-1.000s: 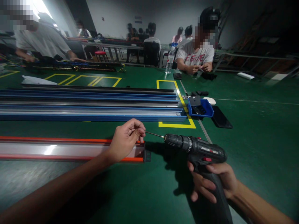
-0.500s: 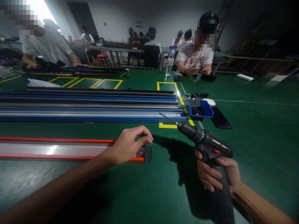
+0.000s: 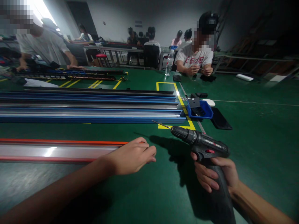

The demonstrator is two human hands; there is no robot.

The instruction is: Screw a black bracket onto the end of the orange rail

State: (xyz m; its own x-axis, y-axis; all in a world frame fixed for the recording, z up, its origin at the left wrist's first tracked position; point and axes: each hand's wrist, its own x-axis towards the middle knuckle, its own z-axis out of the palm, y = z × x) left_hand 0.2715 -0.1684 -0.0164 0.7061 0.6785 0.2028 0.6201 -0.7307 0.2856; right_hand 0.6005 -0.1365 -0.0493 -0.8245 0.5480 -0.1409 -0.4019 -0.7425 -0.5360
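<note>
Black drill point(image 3: 211, 146) sits wrapped in the right hand point(image 3: 209, 175), bit point(image 3: 161, 125) angled ten o'clock as if clearing the left hand point(image 3: 135, 156), fingers half-curled by the orange rail point(image 3: 51, 151), hold hard to tell.

The drill point(image 3: 202, 142) looks matt plastic, the orange-edged channel point(image 3: 70, 152) glossy metal.

Layout of the worktable point(image 3: 261, 143), viewed from its near edge.
A single rail point(image 3: 58, 151) lies at near left, its right end hidden behind the left hand point(image 3: 135, 155); to the right, the right hand point(image 3: 206, 174) holds a drill point(image 3: 201, 140), its bit point(image 3: 161, 124) directed left. Behind the single rail, several rails point(image 3: 93, 107) lie side by side. Just right of their ends sits a bin point(image 3: 207, 114), with a slab point(image 3: 221, 119) beside it, on the right. Farther back stands a bottle point(image 3: 169, 63), left of a co-worker point(image 3: 192, 57).
</note>
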